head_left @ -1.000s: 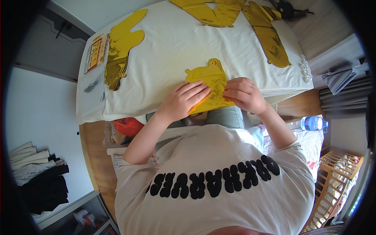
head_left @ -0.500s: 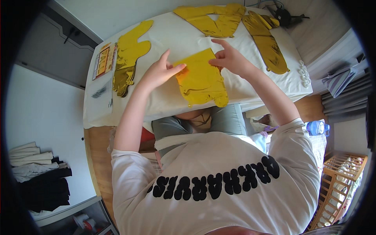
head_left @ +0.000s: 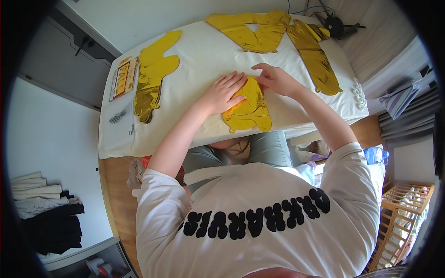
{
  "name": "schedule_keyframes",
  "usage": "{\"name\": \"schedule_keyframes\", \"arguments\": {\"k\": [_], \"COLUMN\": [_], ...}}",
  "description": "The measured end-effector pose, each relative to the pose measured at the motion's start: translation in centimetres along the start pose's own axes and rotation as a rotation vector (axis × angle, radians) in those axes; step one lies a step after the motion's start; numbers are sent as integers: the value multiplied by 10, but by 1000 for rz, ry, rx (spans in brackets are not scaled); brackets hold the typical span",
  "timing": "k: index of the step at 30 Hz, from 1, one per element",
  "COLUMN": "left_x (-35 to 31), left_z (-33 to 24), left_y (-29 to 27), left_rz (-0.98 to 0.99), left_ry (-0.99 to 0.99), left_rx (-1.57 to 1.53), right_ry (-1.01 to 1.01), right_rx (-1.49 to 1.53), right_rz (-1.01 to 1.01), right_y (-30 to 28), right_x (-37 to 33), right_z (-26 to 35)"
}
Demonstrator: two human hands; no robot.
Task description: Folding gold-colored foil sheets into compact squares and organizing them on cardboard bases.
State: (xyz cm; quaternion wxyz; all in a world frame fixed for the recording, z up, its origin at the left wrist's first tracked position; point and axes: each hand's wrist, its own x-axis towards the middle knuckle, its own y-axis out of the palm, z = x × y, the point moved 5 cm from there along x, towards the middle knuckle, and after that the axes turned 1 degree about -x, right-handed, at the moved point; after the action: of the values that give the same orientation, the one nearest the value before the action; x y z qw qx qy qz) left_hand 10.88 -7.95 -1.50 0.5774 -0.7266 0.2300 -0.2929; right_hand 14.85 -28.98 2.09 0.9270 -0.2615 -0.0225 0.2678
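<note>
A flat gold foil balloon (head_left: 250,113) lies on the white-covered table in front of me, its lower end close to the near edge. My left hand (head_left: 227,90) rests palm down across its upper left part, fingers stretched out. At the balloon's upper right edge is my right hand (head_left: 278,81), with the index finger raised and the thumb and curled fingers at the foil. The right fingertips are partly hidden. Another flat gold foil balloon (head_left: 155,69) lies at the left, and two more, a triangular one (head_left: 255,34) and a long one (head_left: 317,60), lie at the far right.
On the table (head_left: 204,60), a printed card (head_left: 123,81) and a clear plastic packet (head_left: 120,116) lie at the left edge. Coiled white ribbon (head_left: 359,92) sits at the right edge. A black device with cables (head_left: 338,25) stands beyond the far right corner.
The foil balloon came down from a raised, held-up position to lie on the table. My left hand moved right and flattened onto it. My right hand lowered slightly along with its edge.
</note>
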Motion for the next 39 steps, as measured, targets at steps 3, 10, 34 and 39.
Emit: {"name": "schedule_keyframes", "arguments": {"k": [3, 10, 34, 39], "left_x": [3, -1, 0, -1], "left_z": [-3, -2, -3, -2], "left_y": [-1, -1, -4, -5], "left_rz": [-9, -9, 16, 17], "left_ry": [4, -27, -33, -40], "left_rx": [19, 24, 5, 0], "right_ry": [-345, -751, -855, -754], "right_rx": [-248, -545, -518, -411], "right_rz": [-16, -55, -6, 13], "right_y": [-10, -10, 1, -4], "right_x": [-1, -5, 7, 1], "right_z": [-12, 2, 3, 8]}}
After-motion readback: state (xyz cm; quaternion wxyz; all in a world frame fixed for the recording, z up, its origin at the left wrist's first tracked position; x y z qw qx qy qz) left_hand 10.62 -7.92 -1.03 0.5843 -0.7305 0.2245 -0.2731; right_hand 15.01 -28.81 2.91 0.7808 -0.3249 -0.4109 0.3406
